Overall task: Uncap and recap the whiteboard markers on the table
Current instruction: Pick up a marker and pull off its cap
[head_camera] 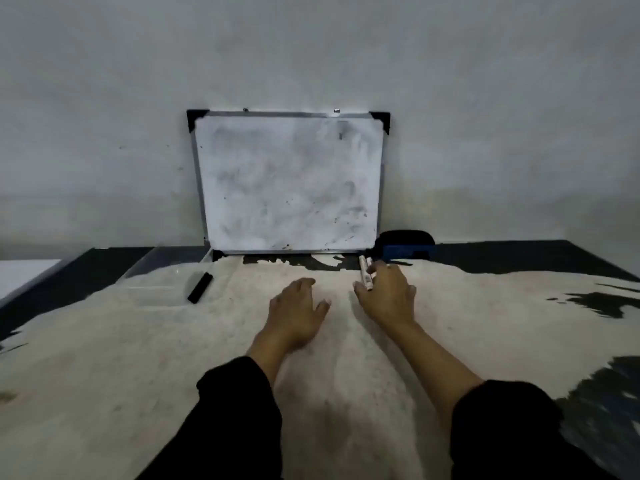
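Note:
Two pale whiteboard markers [365, 274] lie side by side on the worn table, just in front of the whiteboard's right corner. My right hand [389, 292] rests over their near ends with fingers spread; I cannot tell whether it grips them. My left hand [298, 306] lies flat on the table a little to the left, fingers apart, holding nothing. A black marker [200, 287] lies by itself further left, well away from both hands.
A smudged whiteboard [289, 183] leans against the wall at the back of the table [138, 341]. A blue and black eraser [405, 245] sits at its lower right corner. The table's left edge falls away at the far left.

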